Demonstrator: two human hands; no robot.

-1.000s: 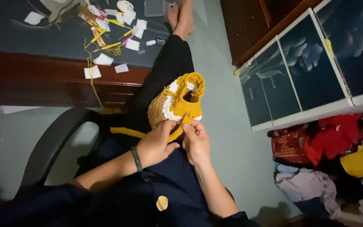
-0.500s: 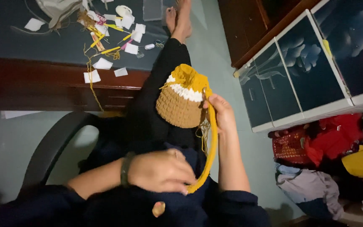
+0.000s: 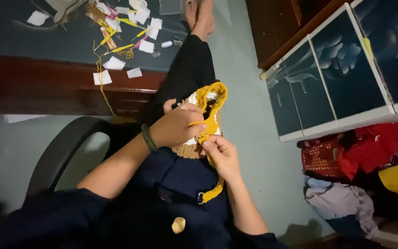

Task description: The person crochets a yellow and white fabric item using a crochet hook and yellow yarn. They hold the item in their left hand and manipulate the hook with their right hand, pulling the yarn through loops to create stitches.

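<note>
Over the seated person's lap, both hands are now meeting again at a crocheted bag (image 3: 198, 121): the left hand (image 3: 177, 127), back from the lap, is gripping its side, while the right hand (image 3: 221, 152) is pinching the yellow strap (image 3: 213, 190) near a metal ring, seemingly fastening it.

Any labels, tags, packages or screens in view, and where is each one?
No screens or packages.
Paper tags: small white rectangles scattered on the dark desk top, upper left.
One more white tag: far left of the desk, lying apart.
</note>
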